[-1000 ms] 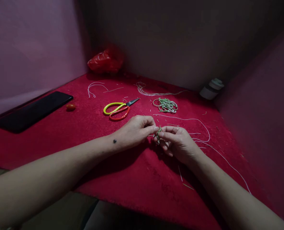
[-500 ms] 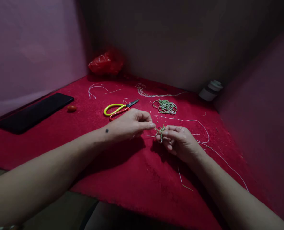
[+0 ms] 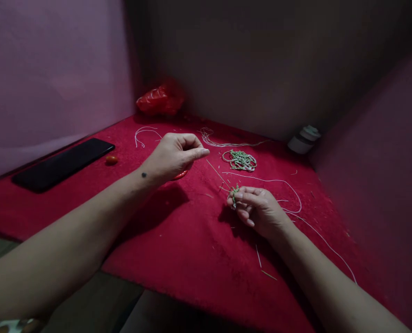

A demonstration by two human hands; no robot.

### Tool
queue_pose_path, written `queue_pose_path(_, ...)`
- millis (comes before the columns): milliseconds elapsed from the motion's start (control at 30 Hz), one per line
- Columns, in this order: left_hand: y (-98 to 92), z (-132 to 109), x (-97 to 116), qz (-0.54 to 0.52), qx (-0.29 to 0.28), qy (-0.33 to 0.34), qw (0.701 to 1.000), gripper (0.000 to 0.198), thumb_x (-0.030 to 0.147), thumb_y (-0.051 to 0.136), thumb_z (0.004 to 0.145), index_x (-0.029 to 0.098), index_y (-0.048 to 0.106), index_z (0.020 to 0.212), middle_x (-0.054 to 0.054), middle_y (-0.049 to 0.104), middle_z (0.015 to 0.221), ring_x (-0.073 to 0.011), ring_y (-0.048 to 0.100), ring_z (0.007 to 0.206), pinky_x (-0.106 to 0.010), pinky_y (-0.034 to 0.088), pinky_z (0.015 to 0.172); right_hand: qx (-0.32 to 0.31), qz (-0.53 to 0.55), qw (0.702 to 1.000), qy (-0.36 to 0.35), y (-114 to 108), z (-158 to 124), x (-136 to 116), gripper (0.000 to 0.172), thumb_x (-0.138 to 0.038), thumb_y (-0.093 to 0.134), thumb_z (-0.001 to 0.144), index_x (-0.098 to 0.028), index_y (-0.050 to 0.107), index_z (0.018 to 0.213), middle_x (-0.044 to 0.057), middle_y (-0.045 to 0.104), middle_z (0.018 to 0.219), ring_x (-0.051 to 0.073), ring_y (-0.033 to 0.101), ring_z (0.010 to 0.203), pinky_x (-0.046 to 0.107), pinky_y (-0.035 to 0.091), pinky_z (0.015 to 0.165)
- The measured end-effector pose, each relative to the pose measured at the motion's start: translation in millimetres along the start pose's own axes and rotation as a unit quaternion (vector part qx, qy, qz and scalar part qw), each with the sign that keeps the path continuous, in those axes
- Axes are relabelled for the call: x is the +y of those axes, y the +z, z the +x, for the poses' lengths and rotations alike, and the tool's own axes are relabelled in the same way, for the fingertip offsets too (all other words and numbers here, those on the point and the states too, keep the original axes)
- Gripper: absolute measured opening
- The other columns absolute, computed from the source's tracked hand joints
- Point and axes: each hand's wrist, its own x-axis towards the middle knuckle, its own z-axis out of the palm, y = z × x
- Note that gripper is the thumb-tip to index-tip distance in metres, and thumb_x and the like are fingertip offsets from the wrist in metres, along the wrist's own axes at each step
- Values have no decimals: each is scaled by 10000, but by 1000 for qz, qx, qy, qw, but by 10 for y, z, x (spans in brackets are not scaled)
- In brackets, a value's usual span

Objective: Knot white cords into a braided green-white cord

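Note:
My right hand (image 3: 258, 206) pinches a small green-and-white knotted cord piece (image 3: 235, 196) between thumb and fingers. From it a thin tan cord (image 3: 219, 174) runs up and left toward my left hand (image 3: 183, 152). The left thumb and forefinger are pressed together at that cord's far end; the exact grip is too small to make out. Under the left hand, only a bit of the scissors' red handle (image 3: 180, 175) shows. Beyond my right hand lies a heap of green-and-white braided cord (image 3: 240, 160).
On the red cloth (image 3: 192, 259) lie a black phone (image 3: 63, 164), a small orange-red fruit-like object (image 3: 111, 160), a bundle of pale cords (image 3: 223, 142) and loose cord scraps. A red plastic bag (image 3: 160, 100) and a white-lidded container (image 3: 303, 139) stand by the walls.
My left hand has moved up and left, away from the right one, and the tan cord now stretches out from the knotted piece. The left hand now covers most of the scissors.

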Motion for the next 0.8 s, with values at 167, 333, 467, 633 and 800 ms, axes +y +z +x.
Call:
queue_pose_path(167,45,29,-72,41,50,104,992,150,254,592,731,136,560,645,25,496,584,-61,430,524,-198,362,508,-3,1,1000,-5,-1,-4,7,149,-230,689,662,-107,607,678,72,671,706,29,440,359,125,285,273)
queue_pose_path(333,54,76,-174,82,69,184,977,129,241,600,739,140,576,663,-11,540,771,-98,502,726,-262,422,731,-8,14,1000,-2,14,-5,13,150,-217,699,650,-110,594,644,76,680,702,27,444,349,121,284,271)
queue_pose_path(467,78,100,-279,148,-11,186,971,89,234,601,746,152,606,713,-43,535,956,-125,516,867,-296,422,822,-18,15,1000,-6,23,-7,16,144,-216,693,659,-107,600,651,73,678,701,25,443,351,120,285,272)
queue_pose_path(633,113,100,-393,258,-73,166,949,121,175,583,748,139,621,856,-85,496,1063,-106,520,765,-281,452,733,-12,2,1000,-12,32,-12,23,142,-220,704,651,-108,619,661,73,683,727,31,454,362,127,306,281)
queue_pose_path(800,108,86,-388,266,16,172,948,106,140,526,778,140,631,790,-38,588,823,-111,538,715,-257,437,694,-8,-34,999,-34,33,-21,44,151,-238,706,662,-107,657,719,59,672,692,35,459,387,131,339,313)
